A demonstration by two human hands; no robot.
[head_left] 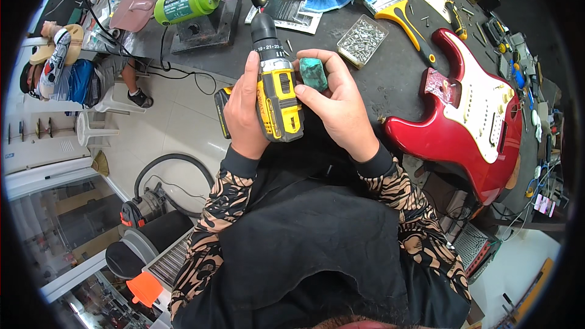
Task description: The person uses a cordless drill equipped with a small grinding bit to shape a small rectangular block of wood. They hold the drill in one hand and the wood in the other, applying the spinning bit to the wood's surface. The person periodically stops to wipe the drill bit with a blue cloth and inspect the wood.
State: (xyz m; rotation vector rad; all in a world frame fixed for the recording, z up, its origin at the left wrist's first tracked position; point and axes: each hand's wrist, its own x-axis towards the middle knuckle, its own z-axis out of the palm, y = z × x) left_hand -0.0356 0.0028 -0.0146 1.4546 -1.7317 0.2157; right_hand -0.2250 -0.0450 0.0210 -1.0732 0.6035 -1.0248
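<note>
Yellow-and-black cordless drill is pointing away near the dark tabletop, the left hand wrapping its grip around the handle, one finger lying forward; just beside, the inward-slanting right hand is pinching a dark-green, rough-faced block.

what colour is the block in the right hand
The block in the right hand is mottled green, as the head view shows.

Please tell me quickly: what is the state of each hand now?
Left hand: closed, holding the drill.
Right hand: closed, holding the green block.
</note>
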